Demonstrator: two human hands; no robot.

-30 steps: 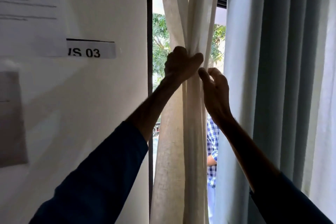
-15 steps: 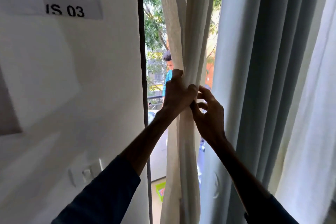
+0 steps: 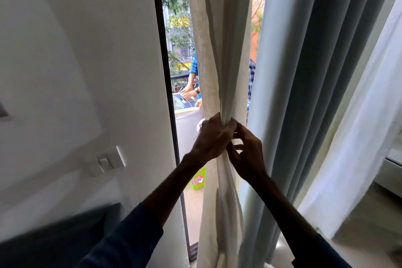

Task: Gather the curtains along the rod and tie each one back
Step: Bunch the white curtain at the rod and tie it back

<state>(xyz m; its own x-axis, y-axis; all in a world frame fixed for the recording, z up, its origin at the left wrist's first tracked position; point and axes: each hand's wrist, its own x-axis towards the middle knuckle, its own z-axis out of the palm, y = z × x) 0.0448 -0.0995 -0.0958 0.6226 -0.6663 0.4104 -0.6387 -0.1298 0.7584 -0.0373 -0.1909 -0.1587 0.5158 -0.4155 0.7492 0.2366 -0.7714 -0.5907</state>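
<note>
A cream sheer curtain [image 3: 219, 50] hangs bunched into a narrow column in front of the window gap. My left hand [image 3: 212, 137] grips the bunch at mid height, fingers wrapped round it from the left. Against the same spot from the right, my right hand [image 3: 245, 154] has its fingertips curled at the folds, touching the left hand. A heavier grey-blue curtain [image 3: 304, 72] hangs in deep pleats just right of the cream one. No tie-back or rod is in view.
A white wall [image 3: 87, 50] with a light switch [image 3: 107, 160] lies to the left, beside the dark window frame [image 3: 165, 72]. Outside are people, a car and a green basket [image 3: 199, 179]. A white sheer [image 3: 359, 137] hangs at far right above a sill.
Both hands have slid down the cream curtain bunch together. The view has tilted downward, so the wall label is gone and the light switch and floor show.
</note>
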